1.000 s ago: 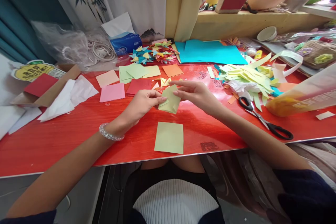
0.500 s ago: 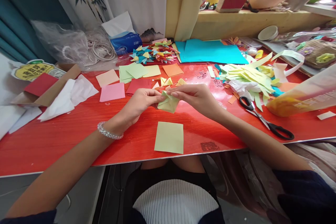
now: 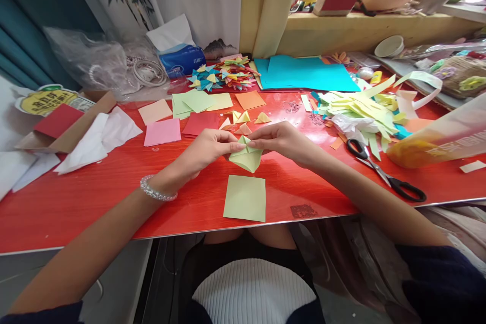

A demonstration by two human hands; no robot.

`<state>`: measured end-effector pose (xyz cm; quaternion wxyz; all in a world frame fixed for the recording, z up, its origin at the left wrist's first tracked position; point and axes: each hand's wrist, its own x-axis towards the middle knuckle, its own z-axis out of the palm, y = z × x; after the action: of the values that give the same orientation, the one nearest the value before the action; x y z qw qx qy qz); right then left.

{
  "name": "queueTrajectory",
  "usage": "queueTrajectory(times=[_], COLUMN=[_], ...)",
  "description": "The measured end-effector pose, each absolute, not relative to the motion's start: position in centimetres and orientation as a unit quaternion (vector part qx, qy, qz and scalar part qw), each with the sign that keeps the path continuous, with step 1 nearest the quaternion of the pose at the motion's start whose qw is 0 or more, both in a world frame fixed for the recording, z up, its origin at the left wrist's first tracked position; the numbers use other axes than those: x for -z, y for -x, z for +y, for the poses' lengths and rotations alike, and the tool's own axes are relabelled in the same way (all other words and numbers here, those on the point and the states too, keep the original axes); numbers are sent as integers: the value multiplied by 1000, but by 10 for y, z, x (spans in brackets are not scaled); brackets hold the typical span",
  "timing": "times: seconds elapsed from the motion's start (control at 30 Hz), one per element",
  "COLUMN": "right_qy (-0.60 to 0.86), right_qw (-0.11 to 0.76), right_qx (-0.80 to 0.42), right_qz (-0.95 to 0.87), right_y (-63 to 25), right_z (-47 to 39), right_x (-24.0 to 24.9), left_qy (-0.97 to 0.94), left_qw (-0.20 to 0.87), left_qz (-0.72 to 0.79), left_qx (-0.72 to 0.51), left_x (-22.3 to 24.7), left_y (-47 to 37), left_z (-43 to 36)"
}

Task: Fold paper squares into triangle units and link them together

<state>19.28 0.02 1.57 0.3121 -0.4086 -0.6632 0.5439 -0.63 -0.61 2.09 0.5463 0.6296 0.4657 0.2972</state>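
Between my hands, above the red table, is a partly folded light-green paper [image 3: 246,160], its creased flaps meeting near the top. My left hand [image 3: 215,146] pinches its left side between thumb and fingers. On the opposite side my right hand [image 3: 283,143] pinches it as well. Just below, a flat pale-green paper square [image 3: 245,198] lies close to the table's front edge. Behind my fingertips are several small folded yellow and peach paper triangles [image 3: 243,117].
Stacks of paper squares, one of them pink [image 3: 162,132], lie behind my left hand. Scissors [image 3: 385,174] rest at the right, near paper strips [image 3: 360,111] and a translucent container [image 3: 436,134]. Blue sheets [image 3: 304,75] and a pile of folded pieces [image 3: 224,77] are at the back.
The held green paper has come slightly lower and turned, so its opened flaps and centre crease now face me. Both hands still pinch it, with fingers shifted closer together.
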Motion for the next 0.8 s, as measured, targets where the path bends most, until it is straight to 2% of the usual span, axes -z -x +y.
queueTrajectory(times=[0.37, 0.8], right_qy=[441, 455], right_qw=[258, 267], right_qx=[-610, -594], right_qz=[-606, -608], right_y=[-191, -192], right_z=[1, 4], right_x=[-20, -19], left_qy=[-667, -714], left_qw=[506, 499], left_qz=[468, 455], left_qx=[-283, -184], left_x=[-18, -19], left_y=[6, 12], left_z=[-7, -2])
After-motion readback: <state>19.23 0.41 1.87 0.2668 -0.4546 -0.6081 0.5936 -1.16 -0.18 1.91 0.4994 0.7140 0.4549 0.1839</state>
